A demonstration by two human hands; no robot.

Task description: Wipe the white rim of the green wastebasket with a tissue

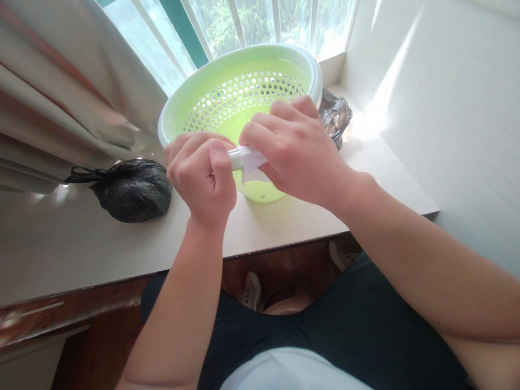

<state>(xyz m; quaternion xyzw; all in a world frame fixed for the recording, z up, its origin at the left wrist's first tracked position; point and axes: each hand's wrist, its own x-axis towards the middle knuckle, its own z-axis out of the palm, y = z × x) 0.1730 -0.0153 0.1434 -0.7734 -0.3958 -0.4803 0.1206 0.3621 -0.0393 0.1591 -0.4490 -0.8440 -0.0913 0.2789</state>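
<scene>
My left hand (201,173) is closed in a fist around a small pale, stalk-like object (235,158) whose end pokes out between both hands. My right hand (290,151) pinches a thin white strip or skin (252,160) at that end. Both hands hover just in front of a light green perforated colander (211,103) standing on the pale wooden ledge (284,216). Most of the held object is hidden inside my fingers.
A tied black plastic bag (132,189) lies left of the colander. A crumpled dark shiny bag (335,116) sits behind it at the right. A curtain (60,81) hangs at the left, a window behind, a white wall to the right. My lap lies below the ledge.
</scene>
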